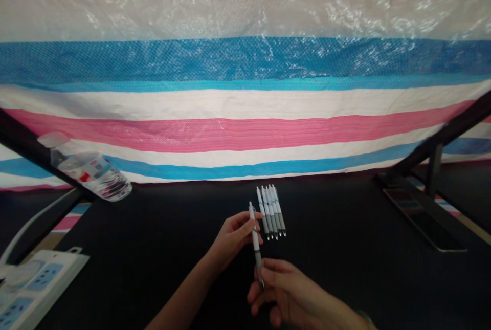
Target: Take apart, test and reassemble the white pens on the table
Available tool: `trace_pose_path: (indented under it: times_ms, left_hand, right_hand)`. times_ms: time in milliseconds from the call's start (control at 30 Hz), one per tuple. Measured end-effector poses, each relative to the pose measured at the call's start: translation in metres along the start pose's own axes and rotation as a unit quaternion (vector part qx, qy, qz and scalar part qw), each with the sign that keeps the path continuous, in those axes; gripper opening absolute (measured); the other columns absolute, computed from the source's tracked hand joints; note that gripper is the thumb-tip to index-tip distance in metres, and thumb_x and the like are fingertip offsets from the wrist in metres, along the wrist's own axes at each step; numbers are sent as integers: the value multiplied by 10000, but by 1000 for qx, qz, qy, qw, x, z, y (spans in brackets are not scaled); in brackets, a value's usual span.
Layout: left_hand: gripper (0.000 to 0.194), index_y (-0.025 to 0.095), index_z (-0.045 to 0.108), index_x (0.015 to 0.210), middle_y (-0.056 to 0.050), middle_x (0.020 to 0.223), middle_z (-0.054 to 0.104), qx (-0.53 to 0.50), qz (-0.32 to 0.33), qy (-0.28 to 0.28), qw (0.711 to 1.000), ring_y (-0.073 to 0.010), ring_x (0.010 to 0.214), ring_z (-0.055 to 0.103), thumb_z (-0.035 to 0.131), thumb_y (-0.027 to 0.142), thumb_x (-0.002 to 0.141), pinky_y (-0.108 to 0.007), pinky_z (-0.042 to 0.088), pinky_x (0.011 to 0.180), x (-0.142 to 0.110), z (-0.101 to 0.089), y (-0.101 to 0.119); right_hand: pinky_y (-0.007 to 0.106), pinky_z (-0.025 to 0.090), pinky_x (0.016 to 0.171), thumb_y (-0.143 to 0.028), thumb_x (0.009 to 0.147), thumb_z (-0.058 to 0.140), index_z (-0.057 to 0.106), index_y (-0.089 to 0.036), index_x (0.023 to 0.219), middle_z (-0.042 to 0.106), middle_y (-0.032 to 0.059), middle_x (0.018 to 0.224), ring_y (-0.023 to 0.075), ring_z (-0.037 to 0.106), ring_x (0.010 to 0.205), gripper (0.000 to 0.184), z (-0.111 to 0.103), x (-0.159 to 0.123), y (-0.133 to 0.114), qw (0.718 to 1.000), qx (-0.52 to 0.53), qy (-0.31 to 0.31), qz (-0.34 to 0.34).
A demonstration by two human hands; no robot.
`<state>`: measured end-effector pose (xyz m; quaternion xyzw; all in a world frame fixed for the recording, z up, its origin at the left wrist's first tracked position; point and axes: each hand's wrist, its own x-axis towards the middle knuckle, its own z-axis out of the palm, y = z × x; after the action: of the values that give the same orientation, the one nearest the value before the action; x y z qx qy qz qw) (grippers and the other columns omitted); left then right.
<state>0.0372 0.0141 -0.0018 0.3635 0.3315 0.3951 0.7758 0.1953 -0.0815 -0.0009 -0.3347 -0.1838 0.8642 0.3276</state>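
A white ballpoint pen (254, 235) with a grey grip is held between my two hands, its tip pointing down toward me. My left hand (235, 235) pinches the white upper barrel between thumb and fingers. Around the grey grip near the tip, my right hand (284, 286) has its thumb and fingers closed. Just beyond, several similar pens (271, 212) lie side by side in a row on the black table (172, 248), clickers pointing away from me. The fingers of my left hand are close to the leftmost pen of that row.
A clear plastic bottle (95, 174) stands at the far left behind a black bar. At the near left lies a white power strip (46, 284) with a cable. A dark phone (424, 220) lies at the right by a black frame leg (433, 166). Striped plastic sheeting (245, 135) hangs behind.
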Motion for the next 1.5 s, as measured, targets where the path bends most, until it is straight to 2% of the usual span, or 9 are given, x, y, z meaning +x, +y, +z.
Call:
trace_pose_path:
  times_ms: [167, 300, 467, 600, 733, 1000, 1167, 1267, 1500]
  left_hand:
    - [386, 125, 780, 1004, -28, 772, 645, -26, 3, 15, 1000, -141, 612, 663, 863, 390, 737, -257, 504, 608, 0, 1, 2]
    - [377, 128, 781, 1015, -28, 774, 649, -34, 4, 17, 999, -138, 619, 656, 858, 380, 746, -257, 502, 614, 0, 1, 2]
    - [366, 128, 779, 1022, -27, 773, 646, -39, 4, 12, 999, -137, 620, 650, 848, 373, 759, -262, 496, 609, 0, 0, 1]
    - [374, 122, 777, 1022, -30, 780, 650, -41, 4, 16, 999, -141, 629, 650, 852, 371, 753, -269, 499, 623, -1, 0, 1]
    - [382, 121, 776, 1009, -28, 764, 649, -47, 1, 21, 999, -143, 620, 647, 862, 375, 737, -270, 493, 615, -1, 1, 3]
    - [401, 113, 772, 1017, -31, 768, 642, -50, 3, 25, 998, -138, 620, 640, 861, 385, 736, -266, 492, 615, -3, 2, 4]
    - [399, 121, 774, 1014, -25, 773, 642, -52, 1, 27, 998, -138, 631, 648, 866, 387, 732, -263, 499, 621, -2, 1, 4]
    - [396, 124, 775, 1005, -19, 768, 640, -56, 3, 30, 998, -135, 625, 650, 872, 386, 725, -263, 503, 618, -2, 2, 4]
    - [417, 131, 769, 1014, -7, 748, 636, -62, 35, 64, 995, -135, 623, 662, 883, 391, 709, -260, 514, 612, 1, -6, 6]
  right_hand:
    - [166, 422, 415, -537, 862, 685, 600, -119, 1045, 779, 158, 928, 229, 766, 743, 464, -3, 1, 2, 1000, 18, -8, 1]
    - [153, 426, 421, -431, 827, 763, 573, -146, 1001, 787, 132, 918, 212, 766, 741, 385, -2, 1, 1, 1000, 12, 2, -9]
    - [167, 439, 416, -544, 872, 670, 591, -118, 1020, 782, 175, 947, 231, 769, 741, 458, -1, 1, 0, 1000, 10, -16, -2]
    - [163, 436, 437, -429, 846, 745, 572, -136, 1054, 782, 162, 975, 227, 769, 771, 399, -2, 0, 2, 1000, 0, -14, -11]
    - [168, 418, 425, -514, 897, 652, 573, -130, 1047, 776, 176, 973, 233, 768, 771, 419, -2, 1, 2, 1000, 9, -5, -4]
    - [161, 420, 415, -513, 881, 671, 551, -145, 1010, 775, 167, 961, 241, 774, 767, 408, -3, 2, 2, 1000, 2, -12, -1]
    - [153, 452, 433, -366, 833, 768, 543, -152, 1066, 767, 148, 1016, 221, 774, 780, 388, -1, 0, 0, 1000, -4, -21, -9]
    - [161, 476, 449, -375, 838, 760, 565, -130, 1045, 765, 138, 958, 219, 774, 758, 375, -2, 1, 0, 999, -18, -29, 3]
    - [157, 467, 446, -386, 690, 860, 468, -185, 889, 757, 73, 802, 179, 742, 611, 483, -3, 3, 4, 998, -62, -26, 22]
